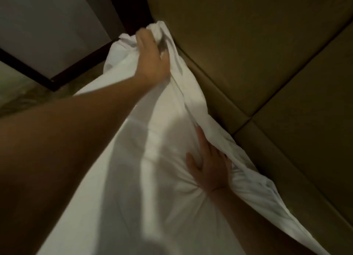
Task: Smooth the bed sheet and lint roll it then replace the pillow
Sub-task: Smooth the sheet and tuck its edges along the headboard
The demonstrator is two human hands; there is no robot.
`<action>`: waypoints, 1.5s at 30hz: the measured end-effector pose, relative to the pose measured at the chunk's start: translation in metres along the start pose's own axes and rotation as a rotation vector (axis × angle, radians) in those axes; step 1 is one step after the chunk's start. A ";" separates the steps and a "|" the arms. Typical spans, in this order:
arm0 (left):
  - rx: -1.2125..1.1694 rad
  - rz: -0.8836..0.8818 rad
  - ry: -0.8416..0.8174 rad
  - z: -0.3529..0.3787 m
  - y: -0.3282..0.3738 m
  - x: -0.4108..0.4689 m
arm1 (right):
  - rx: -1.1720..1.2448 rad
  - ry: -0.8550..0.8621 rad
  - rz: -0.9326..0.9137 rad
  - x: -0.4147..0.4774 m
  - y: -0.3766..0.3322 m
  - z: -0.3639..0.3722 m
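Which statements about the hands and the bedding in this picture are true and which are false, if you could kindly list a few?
1. The left hand grips a bunched corner of the white bedding. True.
2. The right hand holds a lint roller. False: it presses flat on the bedding with straight fingers and holds nothing.
3. The bedding lies along the padded tan headboard. True.
4. The bedding is dark blue. False: it is white.

Padded headboard (248,44) hems the bunched sheet (145,187); its middle lies open
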State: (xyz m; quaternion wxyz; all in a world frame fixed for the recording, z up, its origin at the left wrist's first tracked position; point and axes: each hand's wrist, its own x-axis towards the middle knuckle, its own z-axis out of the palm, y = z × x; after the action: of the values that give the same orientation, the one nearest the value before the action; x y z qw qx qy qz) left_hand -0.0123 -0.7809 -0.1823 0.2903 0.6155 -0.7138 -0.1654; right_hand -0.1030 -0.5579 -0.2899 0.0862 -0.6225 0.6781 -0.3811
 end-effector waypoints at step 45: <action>0.769 0.204 -0.542 0.074 0.018 -0.093 | -0.159 -0.008 0.099 -0.004 0.004 0.007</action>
State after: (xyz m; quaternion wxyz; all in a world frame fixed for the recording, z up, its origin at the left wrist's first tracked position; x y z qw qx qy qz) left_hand -0.0651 -0.6962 -0.2483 -0.1404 0.5399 -0.8298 -0.0146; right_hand -0.1011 -0.5571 -0.2991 0.0582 -0.5947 0.7358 -0.3188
